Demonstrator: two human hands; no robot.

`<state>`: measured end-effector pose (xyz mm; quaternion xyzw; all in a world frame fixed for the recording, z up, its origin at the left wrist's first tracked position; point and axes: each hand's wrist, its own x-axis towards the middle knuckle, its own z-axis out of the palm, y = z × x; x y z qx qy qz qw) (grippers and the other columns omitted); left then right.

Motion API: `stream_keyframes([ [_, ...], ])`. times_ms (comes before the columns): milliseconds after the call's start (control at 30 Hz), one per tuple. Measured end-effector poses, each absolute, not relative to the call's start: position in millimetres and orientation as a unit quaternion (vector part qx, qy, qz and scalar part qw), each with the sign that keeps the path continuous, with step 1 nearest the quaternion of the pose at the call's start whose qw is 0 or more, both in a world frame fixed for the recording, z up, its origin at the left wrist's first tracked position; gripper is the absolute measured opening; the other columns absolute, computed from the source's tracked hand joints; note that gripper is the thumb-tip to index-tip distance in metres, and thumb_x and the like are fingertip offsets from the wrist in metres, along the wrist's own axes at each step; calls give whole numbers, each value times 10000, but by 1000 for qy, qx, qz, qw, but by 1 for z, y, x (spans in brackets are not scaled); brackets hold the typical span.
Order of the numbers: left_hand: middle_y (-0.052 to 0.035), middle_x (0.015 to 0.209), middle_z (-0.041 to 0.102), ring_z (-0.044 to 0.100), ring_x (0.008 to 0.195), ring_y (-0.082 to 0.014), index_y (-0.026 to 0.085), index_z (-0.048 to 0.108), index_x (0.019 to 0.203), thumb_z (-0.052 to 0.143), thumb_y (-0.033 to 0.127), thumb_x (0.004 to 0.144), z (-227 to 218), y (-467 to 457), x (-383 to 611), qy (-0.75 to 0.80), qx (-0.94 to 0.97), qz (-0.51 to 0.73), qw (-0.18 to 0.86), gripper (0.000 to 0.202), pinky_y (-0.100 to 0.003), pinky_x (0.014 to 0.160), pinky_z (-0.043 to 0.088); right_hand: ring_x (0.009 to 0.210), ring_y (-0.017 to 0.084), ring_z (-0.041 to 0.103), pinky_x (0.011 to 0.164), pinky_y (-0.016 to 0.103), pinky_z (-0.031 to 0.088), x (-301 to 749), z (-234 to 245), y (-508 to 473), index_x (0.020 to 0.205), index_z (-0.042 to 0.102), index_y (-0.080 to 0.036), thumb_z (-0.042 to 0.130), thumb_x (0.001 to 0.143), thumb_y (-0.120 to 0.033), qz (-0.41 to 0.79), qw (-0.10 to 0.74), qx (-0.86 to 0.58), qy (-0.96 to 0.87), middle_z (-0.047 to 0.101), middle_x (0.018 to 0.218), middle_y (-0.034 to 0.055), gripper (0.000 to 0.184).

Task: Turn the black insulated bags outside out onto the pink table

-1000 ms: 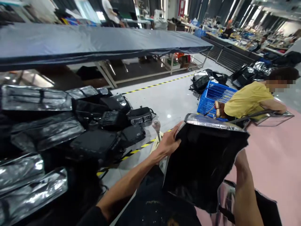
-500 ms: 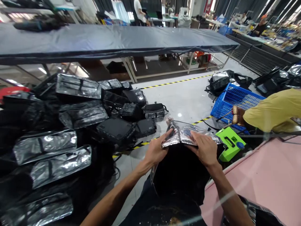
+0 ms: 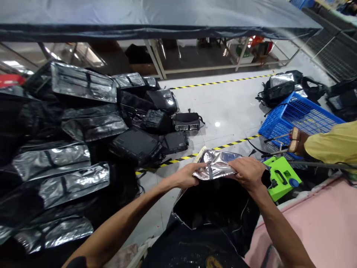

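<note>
In front of my body is a black bag with its wide mouth facing me and a silver foil lining showing along its far edge. My left hand grips the left end of that foil edge, fingers on top. My right hand is closed around the foil further right, thumb and fingers pinching it. A dark strip runs across the foil between my hands. The inside of the bag is too dark to make out. Loose threads hang at the near rim.
Many black bags with silver linings are piled at left. A blue crate, a bright green container and a person's yellow-clothed arm are at right. A pink surface lies lower right; a grey-covered table stands ahead.
My view has tilted down. Both hands stay on the foil edge, which now lies flatter and more folded. The bag's mouth looks wider.
</note>
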<state>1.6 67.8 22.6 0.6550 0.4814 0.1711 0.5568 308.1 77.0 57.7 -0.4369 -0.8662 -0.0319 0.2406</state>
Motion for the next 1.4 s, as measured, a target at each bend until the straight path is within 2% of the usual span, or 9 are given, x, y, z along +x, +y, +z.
stream_keyframes([
  [167,35,756,661,570,653,-173,219,721,861,611,164,540,3,117,-8,388,591,53,705,344,-244,541,402,660,181,549,722,387,308,284,50,146,694,716,-251,537,1088,-821,-15,188,-429,-884,689,637,40,715],
  [267,33,745,639,577,696,-182,210,643,767,625,174,519,-1,135,-18,368,547,32,751,251,-256,588,443,674,183,538,714,379,287,267,41,182,667,687,-243,543,1054,-875,27,145,-433,-889,656,627,44,755],
  [367,8,903,737,656,843,-219,201,727,912,707,212,626,17,131,-26,404,532,81,740,287,-284,736,543,701,190,545,709,365,264,254,33,212,643,666,-232,536,1000,-955,91,105,-456,-879,641,624,58,816],
  [467,-21,1144,801,706,1059,-264,215,780,1189,714,420,918,34,118,-22,532,514,149,656,346,-320,913,581,710,188,559,710,356,245,245,24,236,630,670,-219,535,969,-990,143,96,-465,-868,649,627,63,854],
  [567,-42,1034,804,722,1014,-269,216,800,1145,567,577,1077,17,123,-6,657,512,169,527,435,-331,911,569,700,183,571,706,355,229,239,6,255,622,680,-209,496,985,-991,174,109,-480,-853,670,636,71,882],
  [700,-81,919,788,735,894,-260,204,813,1064,542,488,1117,-50,166,13,708,543,180,413,396,-326,868,535,658,173,560,667,362,185,234,-39,272,616,681,-210,427,1020,-976,211,106,-571,-786,699,659,72,903],
  [833,-122,1055,838,781,1019,-291,200,825,1146,570,454,1150,-105,219,25,720,537,181,401,360,-316,890,514,644,173,572,643,344,197,232,-94,285,649,701,-232,405,1049,-943,273,70,-649,-706,714,681,60,869],
  [967,-122,1005,844,802,1041,-304,225,831,1193,564,488,1173,-128,248,37,734,518,139,417,376,-301,829,475,680,203,621,647,327,235,232,-126,296,689,739,-245,382,1111,-861,308,41,-686,-658,729,706,80,827],
  [1400,-94,977,817,750,925,-249,193,806,1132,596,529,1114,-123,215,27,633,622,213,409,397,-297,853,525,651,185,546,673,372,159,250,-50,236,737,783,-215,345,1051,-952,186,95,-711,-671,707,693,98,913],
])
